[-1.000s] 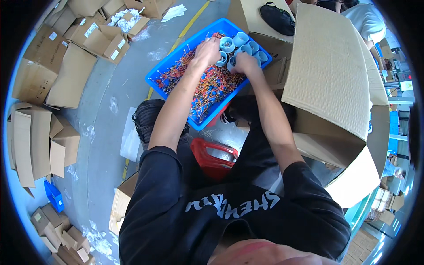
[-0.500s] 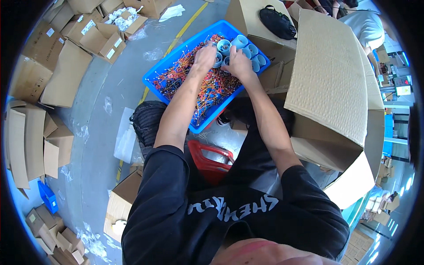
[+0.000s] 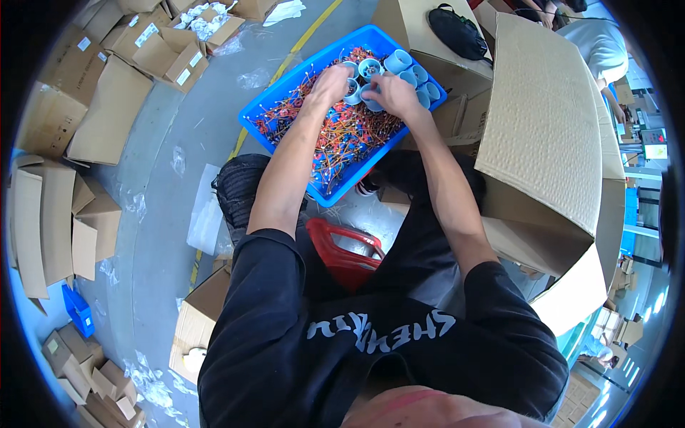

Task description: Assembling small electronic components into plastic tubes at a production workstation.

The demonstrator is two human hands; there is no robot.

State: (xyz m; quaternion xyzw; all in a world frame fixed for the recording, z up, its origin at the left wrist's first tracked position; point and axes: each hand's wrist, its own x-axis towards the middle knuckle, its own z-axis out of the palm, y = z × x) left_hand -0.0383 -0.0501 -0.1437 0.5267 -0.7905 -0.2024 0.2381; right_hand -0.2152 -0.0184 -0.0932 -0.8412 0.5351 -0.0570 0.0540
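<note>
While reaching forward into the blue bin (image 3: 282,89), sorting among the small light-blue rolls (image 3: 399,60) at its far end; judging the step as picking or separating one roll from the cluster. Left hand (image 3: 330,84) curling narrow over a roll (image 3: 351,90), fingers bent down, apparently gripping it. Right hand (image 3: 391,95) closing on a neighbouring roll (image 3: 369,100) just beside the left, thumb side facing it; grip partly hidden, so holding firmly or merely touching, cannot tell. Both forearms extending straight ahead, elbows low, wrists nearly meeting. Requiring next a clean lift clear of the tangled red and orange wires (image 3: 342,143) lying just below the hands. Sitting right of the right forearm, a large cardboard box (image 3: 549,135); resting between the knees, near the elbows, a red basket (image 3: 346,250).
</note>
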